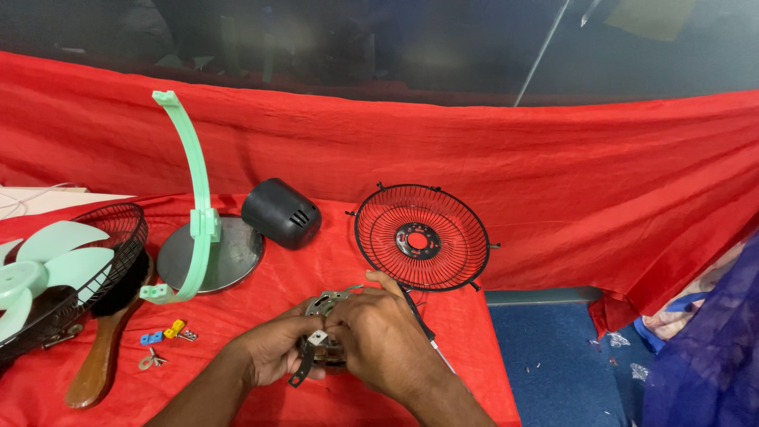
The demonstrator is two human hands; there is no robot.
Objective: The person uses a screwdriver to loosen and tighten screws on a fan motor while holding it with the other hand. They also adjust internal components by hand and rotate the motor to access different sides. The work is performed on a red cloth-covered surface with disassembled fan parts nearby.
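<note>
Fan blades (39,269) in pale green lie in a black grille at the far left, beside a wooden brush (99,352), a round base with its green curved arm (194,213), small loose fittings (166,336) and a black motor cover (281,213). At the middle of the red-draped surface (261,395), the left hand (273,352) cups the fan motor (324,316) from below-left while the right hand (379,336) closes over its top, both clamped on it, equally near. Behind and right stands the black rear grille (421,237).

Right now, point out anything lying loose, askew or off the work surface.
Small screws and bits lie scattered on the blue floor, off the red cloth. A few small coloured fittings and screws lie loose beside the wooden brush. Both hands hold the metal motor part.
</note>
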